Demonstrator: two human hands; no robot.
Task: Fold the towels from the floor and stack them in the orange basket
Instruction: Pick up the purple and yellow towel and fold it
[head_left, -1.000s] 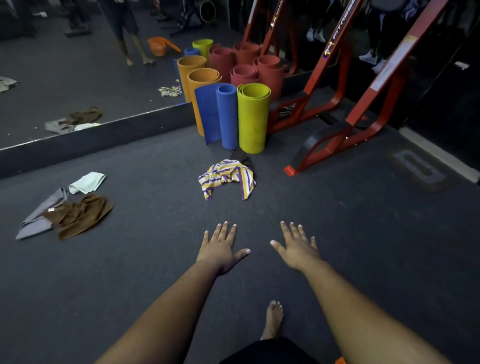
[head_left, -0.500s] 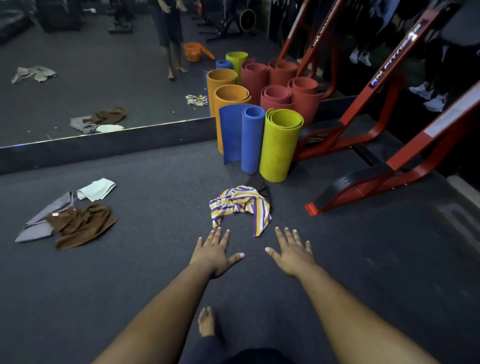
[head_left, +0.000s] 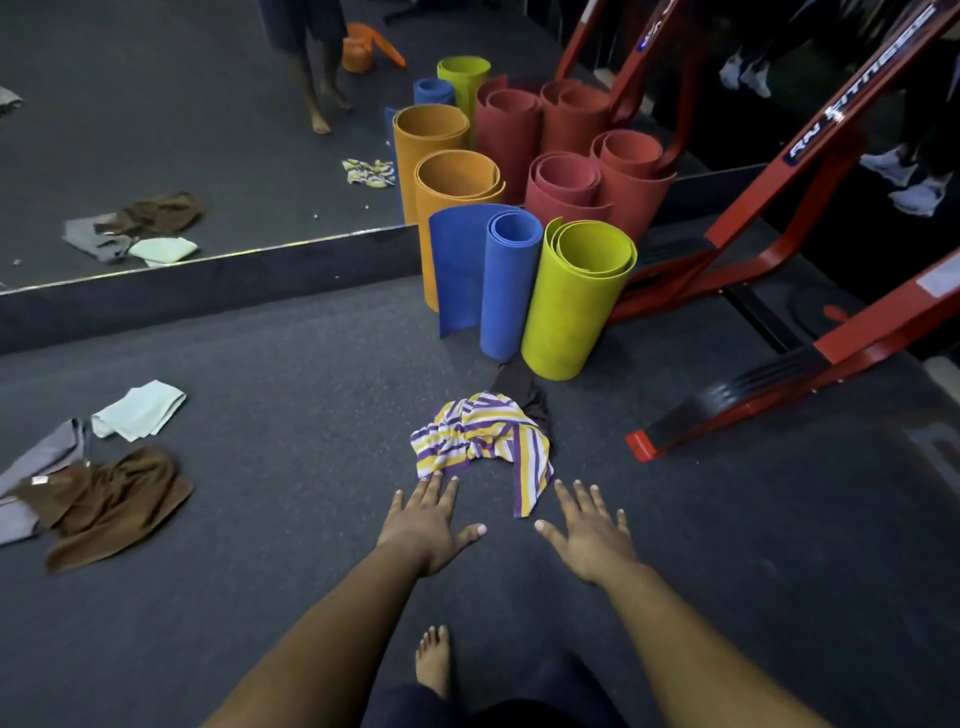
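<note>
While I watch, both hands have closed in from a second ago: the left hand (head_left: 428, 525) and right hand (head_left: 589, 535) are spread flat, fingers straight, holding nothing. They hover just short of the striped towel (head_left: 480, 441) crumpled on the floor (head_left: 291, 415). I judge a first pickup is imminent; no orange basket visible on this side of the mirror.

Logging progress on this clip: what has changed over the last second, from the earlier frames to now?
Both open hands have closed in on the striped towel as the person stepped forward: the left hand now has its fingertips at the towel's near edge, the right hand beside its hanging corner. Nothing is gripped yet. The brown towel, pale green towel and rolled mats lie unchanged.
</note>
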